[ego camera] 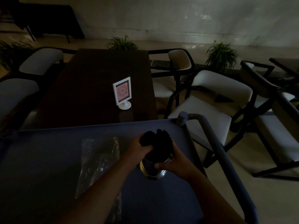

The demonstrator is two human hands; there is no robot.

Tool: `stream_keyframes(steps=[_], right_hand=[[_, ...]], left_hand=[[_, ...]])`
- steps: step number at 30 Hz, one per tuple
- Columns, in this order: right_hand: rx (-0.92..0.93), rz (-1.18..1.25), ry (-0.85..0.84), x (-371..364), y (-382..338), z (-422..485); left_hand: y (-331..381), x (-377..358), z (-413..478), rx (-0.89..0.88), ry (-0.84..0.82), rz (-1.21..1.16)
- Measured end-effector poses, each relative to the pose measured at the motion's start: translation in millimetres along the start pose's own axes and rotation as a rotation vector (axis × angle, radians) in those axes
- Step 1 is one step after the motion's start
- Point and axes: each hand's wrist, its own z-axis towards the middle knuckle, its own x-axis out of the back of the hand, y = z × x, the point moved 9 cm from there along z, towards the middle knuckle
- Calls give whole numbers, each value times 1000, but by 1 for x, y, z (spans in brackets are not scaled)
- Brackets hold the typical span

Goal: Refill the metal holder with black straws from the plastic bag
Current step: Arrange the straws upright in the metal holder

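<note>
- Dim light here, but the action's clear enough: the metal holder (152, 168) stands upright on the blue-grey bench (48, 159), near its right side.
- Left hand (139, 147) is up at the top, fingers (148, 148) curled round a bundle of black straws (161, 143) whose lower ends sit in the holder.
- Right hand (174, 162) wraps the holder's wall just under the rim, fingers closed on the metal, steadying it.
- The plastic bag (97, 160) lies flat on the bench to the left, apart from the holder. Whether any straws are left inside, I can't tell.
- Handling call: the straws look light and thin, and likely to fan out or slip loose, so a full-hand grip around the bunch, high up, looks right. Squeeze too hard and they may kink.
- The holder looks smooth and shiny, probably slippery and easy to tip with a tall load, so bracing the side is sensible.
- My read: the refill looks well along, with the bundle being settled in.
</note>
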Motion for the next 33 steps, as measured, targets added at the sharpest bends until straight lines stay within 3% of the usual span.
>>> stream_keyframes(steps=[13, 21, 27, 33], right_hand=[[-20, 23, -33, 0, -4, -4], [-19, -5, -41, 0, -5, -6], [18, -22, -13, -2, -12, -8], [70, -69, 37, -1, -17, -17]], left_hand=[[44, 6, -9, -7, 66, -50], [109, 15, -27, -200, 79, -124], [136, 39, -35, -232, 32, -471], [112, 66, -43, -106, 158, -938]])
